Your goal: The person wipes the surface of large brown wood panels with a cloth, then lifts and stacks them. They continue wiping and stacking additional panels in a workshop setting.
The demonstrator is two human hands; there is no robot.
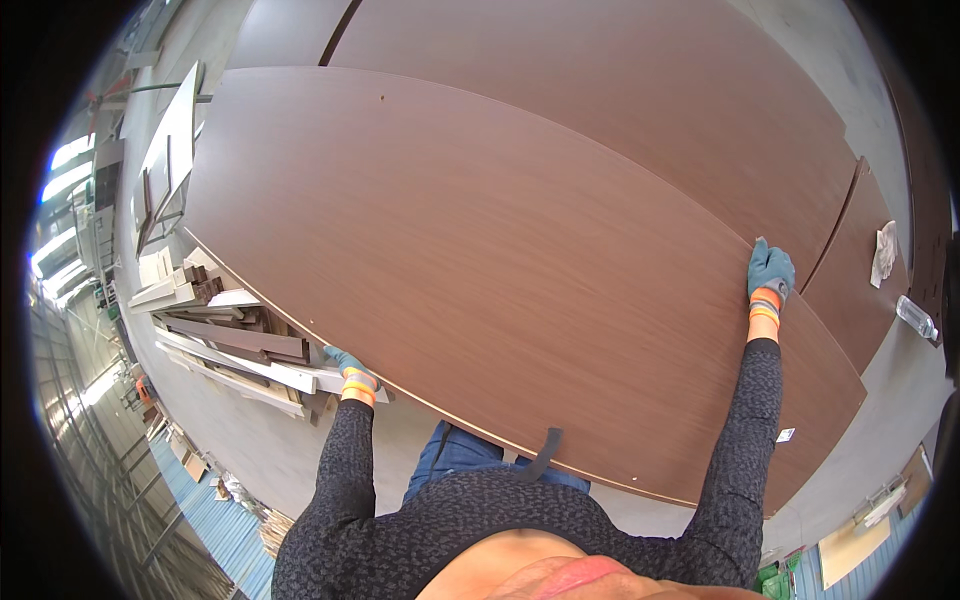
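A large brown wood-grain board (450, 270) lies flat in front of me, its pale near edge running past my waist. My left hand (352, 374), in a blue-green glove with an orange cuff, is closed round that near edge at the left; the board partly hides its fingers. Across at the far right edge is my right hand (770, 272), gloved alike, with its fingers curled at the board's rim. Beyond that rim lies another brown board (620, 75). A small white label (786, 435) sits near the right end of the front board.
A pile of white and brown offcut strips (240, 345) is on the floor at the left. Past it leans a white panel (172, 145). A crumpled white cloth (883, 253) and a clear plastic bottle (916, 318) rest at the far right.
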